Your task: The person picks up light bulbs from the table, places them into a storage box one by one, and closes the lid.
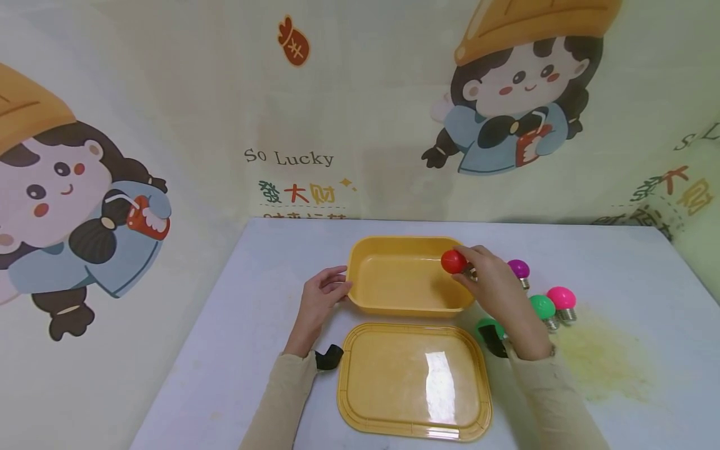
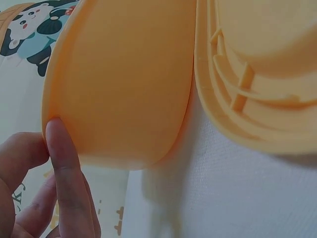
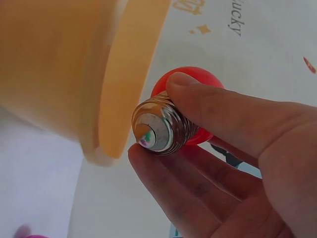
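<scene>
My right hand (image 1: pixel 495 284) pinches a red light bulb (image 1: pixel 452 262) by its silvery screw base, over the right end of a yellow plastic box (image 1: pixel 410 311). In the right wrist view the bulb's metal base (image 3: pixel 158 131) shows between thumb and fingers, apart from the box wall. At the box's left end, my left hand (image 1: pixel 322 300) holds the rim between thumb and fingers; the left wrist view shows a fingertip (image 2: pixel 57 129) against the wall. A yellow lid (image 1: pixel 394 381) lies in front of the box.
Right of the box lie a purple bulb (image 1: pixel 519 269), a green bulb (image 1: pixel 542 306) and a pink bulb (image 1: pixel 561 298). Another green bulb (image 1: pixel 488 325) is partly hidden by the right wrist's black strap. A printed wall covering (image 1: pixel 371 125) stands behind the white table (image 1: pixel 225 375).
</scene>
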### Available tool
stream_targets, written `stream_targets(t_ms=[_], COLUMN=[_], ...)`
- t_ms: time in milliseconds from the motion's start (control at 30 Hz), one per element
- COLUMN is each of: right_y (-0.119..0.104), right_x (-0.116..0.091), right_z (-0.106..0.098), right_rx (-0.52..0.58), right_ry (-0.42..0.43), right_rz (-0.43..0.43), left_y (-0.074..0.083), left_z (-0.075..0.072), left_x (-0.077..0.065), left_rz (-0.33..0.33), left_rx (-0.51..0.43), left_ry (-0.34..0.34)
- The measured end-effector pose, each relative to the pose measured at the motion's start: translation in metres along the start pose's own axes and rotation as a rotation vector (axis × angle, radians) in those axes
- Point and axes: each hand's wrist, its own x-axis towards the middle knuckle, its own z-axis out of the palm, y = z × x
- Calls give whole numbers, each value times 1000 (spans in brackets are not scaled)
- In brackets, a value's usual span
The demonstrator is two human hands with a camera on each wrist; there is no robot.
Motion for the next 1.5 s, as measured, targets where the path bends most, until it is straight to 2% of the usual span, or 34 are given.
stream_targets(t_ms=[533, 633, 767, 933, 1200, 1500], right_y=[-9, -12, -16, -20, -25, -30], right_x=[10, 12, 15, 19, 27, 33], right_z=[8, 11, 14, 16, 19, 23], right_rx=[-1, -13, -6, 8, 19, 18], right_ry=[-31, -27, -22, -21, -29, -24], right_rz=[4, 3, -7, -11, -20, -37], left_y=[-2, -10, -12, -2, -2, -26], left_z=[0, -1, -2, -1, -1, -5], left_x=[0, 5, 5, -1, -1, 14], left_rz=[-3, -1, 3, 3, -5, -1], left_rx=[5, 4, 0, 5, 2, -6], left_ry=[11, 16, 9, 3, 1, 20])
